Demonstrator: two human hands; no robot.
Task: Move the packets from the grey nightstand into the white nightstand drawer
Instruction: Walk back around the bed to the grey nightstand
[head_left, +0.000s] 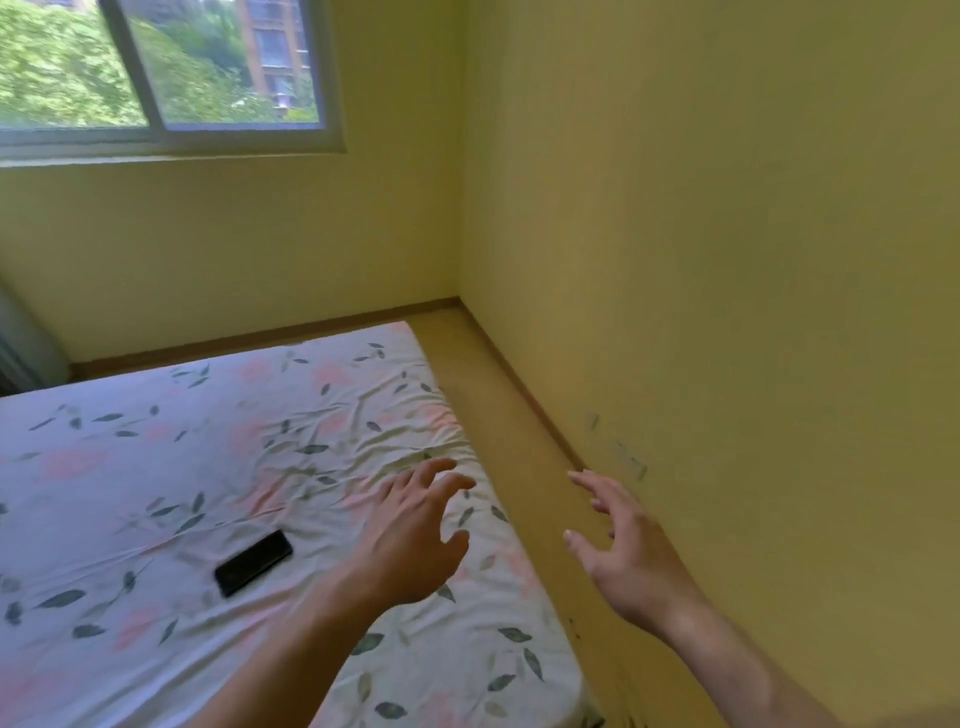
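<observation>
From the head view, both hands — left hand (410, 540) over the bed (156, 467), right hand (618, 545) over the floor strip near the wall — are spread and empty. No packets or nightstands show; I'd say they're between trips, and must next turn to find the grey nightstand.

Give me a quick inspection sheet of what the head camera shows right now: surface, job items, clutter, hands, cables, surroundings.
Surface: bed with a wrinkled floral sheet; a strip of wooden floor runs between it and the wall.
Job's things: nothing seen; no packets, grey nightstand or white nightstand drawer in view.
Clutter: one black phone lying flat on the sheet.
Hands: left hand over the bed's right edge, fingers spread, holding nothing; right hand over the floor strip, fingers spread, holding nothing.
Cables: nothing seen.
Surroundings: yellow walls meeting in a corner, window at upper left with trees and a building outside.
</observation>
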